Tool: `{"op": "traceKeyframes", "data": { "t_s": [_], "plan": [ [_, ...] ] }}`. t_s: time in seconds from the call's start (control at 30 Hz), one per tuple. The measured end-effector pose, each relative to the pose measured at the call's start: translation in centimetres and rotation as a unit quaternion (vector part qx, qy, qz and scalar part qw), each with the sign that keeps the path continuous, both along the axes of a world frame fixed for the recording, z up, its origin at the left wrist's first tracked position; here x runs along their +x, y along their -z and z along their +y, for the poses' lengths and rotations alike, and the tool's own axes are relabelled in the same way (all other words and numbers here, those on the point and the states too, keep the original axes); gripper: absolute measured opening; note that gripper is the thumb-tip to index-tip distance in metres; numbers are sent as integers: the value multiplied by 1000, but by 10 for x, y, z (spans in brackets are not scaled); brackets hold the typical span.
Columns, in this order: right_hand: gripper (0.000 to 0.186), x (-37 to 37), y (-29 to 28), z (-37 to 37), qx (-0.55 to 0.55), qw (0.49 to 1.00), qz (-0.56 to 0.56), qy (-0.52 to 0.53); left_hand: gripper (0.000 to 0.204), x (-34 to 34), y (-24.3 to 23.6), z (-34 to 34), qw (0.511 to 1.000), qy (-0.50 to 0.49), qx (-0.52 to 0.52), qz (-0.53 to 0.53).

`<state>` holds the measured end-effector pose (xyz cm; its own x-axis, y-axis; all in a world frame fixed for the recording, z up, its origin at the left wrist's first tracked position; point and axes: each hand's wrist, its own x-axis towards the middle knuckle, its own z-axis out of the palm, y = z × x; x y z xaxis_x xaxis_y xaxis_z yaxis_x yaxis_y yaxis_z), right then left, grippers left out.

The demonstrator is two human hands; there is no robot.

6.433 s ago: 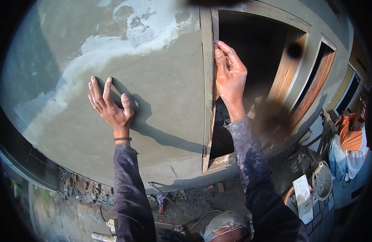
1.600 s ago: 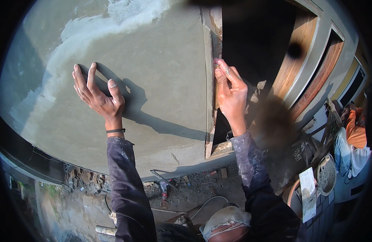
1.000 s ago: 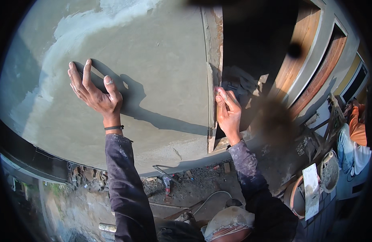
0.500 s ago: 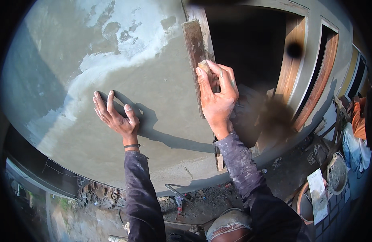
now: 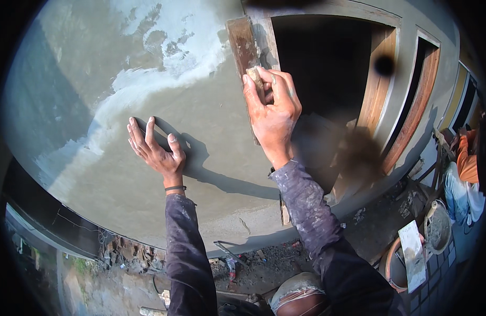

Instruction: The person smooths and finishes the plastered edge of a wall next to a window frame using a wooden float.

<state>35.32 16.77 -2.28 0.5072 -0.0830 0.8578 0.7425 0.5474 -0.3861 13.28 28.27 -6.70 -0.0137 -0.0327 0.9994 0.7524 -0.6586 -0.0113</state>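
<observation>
the right hand (image 5: 273, 113), near the centre of the frame, is closed around the handle of a wooden float (image 5: 242, 45), whose long board runs up toward the top of the frame, along the edge of the plastered wall (image 5: 216, 131). the left hand (image 5: 157, 155), left of centre, holds nothing; its fingers are spread wide and its fingertips seem to meet the wall, though contact is hard to confirm. judging by how the surface looks, the grey coat is largely evened out across the middle, while the patchy white area (image 5: 169, 52) at upper left seems rougher and the edge under the float appears unfinished. just right of the float stands a pale strip (image 5: 269, 45), then a dark opening (image 5: 324, 63) with a wooden frame (image 5: 378, 79) on its far side. rubble (image 5: 132, 252) lies along the wall's foot at lower left. at lower right are a bucket (image 5: 388, 271), a whitish board (image 5: 413, 253) and a grey round pan (image 5: 449, 231); beyond them, at the right edge, sits a co-worker in an orange sleeve (image 5: 466, 167).
</observation>
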Motion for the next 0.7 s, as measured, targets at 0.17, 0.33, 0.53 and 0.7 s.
{"op": "traceKeyframes", "data": {
  "t_s": [0.17, 0.33, 0.53, 0.7],
  "plan": [
    [23, -32, -4, 8, -28, 993, -118, -1, 54, 0, 0, -5, 1000, 1, -6, -2],
    [24, -18, 28, -5, -41, 999, -25, -13, 54, -3, 2, -1, 1000, 1, -5, 4],
    [25, -28, 33, 3, -63, 994, -85, -13, 53, 1, -3, -4, 1000, 1, -1, -3],
    [24, -14, 48, -7, -44, 999, -24, 4, 53, -1, -2, 3, 1000, 1, 8, 3]
  ]
}}
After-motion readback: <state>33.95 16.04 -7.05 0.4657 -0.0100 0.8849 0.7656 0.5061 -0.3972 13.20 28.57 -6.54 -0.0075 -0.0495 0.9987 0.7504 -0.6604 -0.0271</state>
